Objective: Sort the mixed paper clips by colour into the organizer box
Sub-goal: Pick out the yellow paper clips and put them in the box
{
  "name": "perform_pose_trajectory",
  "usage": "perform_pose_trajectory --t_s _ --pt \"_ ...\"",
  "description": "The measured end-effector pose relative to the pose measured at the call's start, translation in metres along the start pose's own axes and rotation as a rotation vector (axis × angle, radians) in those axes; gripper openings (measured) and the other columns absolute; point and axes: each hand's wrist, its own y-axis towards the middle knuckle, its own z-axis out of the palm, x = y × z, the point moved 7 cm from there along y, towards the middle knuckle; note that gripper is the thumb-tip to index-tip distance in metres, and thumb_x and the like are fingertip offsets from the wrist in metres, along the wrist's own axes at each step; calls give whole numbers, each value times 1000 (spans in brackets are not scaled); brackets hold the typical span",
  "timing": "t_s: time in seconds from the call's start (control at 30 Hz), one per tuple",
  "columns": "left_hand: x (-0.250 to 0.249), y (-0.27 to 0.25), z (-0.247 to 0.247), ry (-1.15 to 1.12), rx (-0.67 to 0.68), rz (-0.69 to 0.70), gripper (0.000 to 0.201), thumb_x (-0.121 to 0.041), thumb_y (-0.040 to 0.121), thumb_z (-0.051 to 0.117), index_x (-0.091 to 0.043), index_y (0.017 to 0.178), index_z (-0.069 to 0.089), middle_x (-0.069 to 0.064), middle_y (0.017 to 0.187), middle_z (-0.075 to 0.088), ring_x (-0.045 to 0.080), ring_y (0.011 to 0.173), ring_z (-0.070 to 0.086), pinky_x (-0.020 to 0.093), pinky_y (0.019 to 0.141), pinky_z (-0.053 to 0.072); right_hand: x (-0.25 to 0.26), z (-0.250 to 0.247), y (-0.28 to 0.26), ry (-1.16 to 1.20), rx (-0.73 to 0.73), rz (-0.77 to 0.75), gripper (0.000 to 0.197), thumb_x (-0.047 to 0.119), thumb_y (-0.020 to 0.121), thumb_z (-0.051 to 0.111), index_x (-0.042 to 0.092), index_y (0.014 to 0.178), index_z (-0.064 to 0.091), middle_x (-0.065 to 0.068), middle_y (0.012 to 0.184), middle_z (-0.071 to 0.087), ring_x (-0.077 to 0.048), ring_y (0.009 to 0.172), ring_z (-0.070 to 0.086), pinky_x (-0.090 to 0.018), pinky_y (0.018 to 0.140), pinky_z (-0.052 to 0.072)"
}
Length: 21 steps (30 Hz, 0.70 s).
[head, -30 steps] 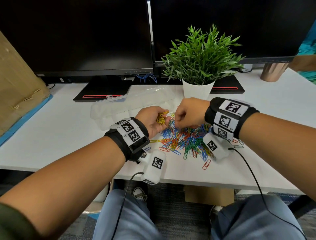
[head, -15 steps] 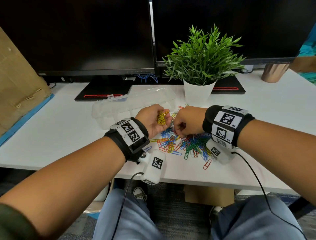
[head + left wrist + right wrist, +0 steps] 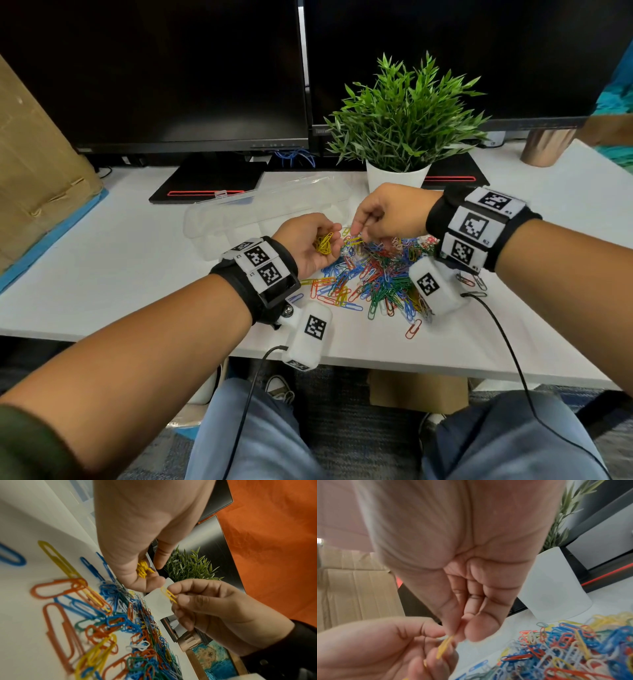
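the right hand [image 3: 387,214] pinched one yellow clip [image 3: 169,593]; the cupped left hand [image 3: 310,245] at nine o'clock held yellow clips [image 3: 323,244]. next, probably drop it in.

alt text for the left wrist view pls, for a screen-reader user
The right hand pinches a single yellow paper clip beside the left hand, which cups a small bunch of yellow clips. Below, the mixed clip pile sprawls on the white desk.
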Motion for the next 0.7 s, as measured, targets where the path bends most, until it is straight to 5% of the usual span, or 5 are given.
perform_pose_trajectory --t_s 0.2,0.4,0.63,0.7 --pt "2 -3 0 -15 27 -56 24 -19 95 47 1 86 57 11 79 49 18 64 50 20 49 50 10 -7 7 97 -102 3 15 -1 85 64 13 80 68 -4 61 64 -9 40 57 -21 54 50" --pt "1 -7 -7 4 61 -93 26 -20 95 45 3 90 55 14 79 54 22 66 56 23 52 52 27 -4 15 79 -156 -12 11 -1 83 66 10 81 70 -2 60 64 -7 38 55 -23 52 51" --pt "-9 -14 -29 -37 19 -26 21 -13 95 44 -3 81 56 8 68 51 14 56 49 18 47 46 46 0 19 3 -323 -59 19 22 84 72 11 69 68 -3 60 65 -3 33 51 -25 50 50" --pt "-13 -16 -44 -77 -36 -8 21 -13 95 44 -3 81 56 7 68 50 14 55 48 17 46 45 51 9 21 -84 -275 -67 20 23 84 70 11 69 68 -3 67 67 -3 45 56 -23 54 47"
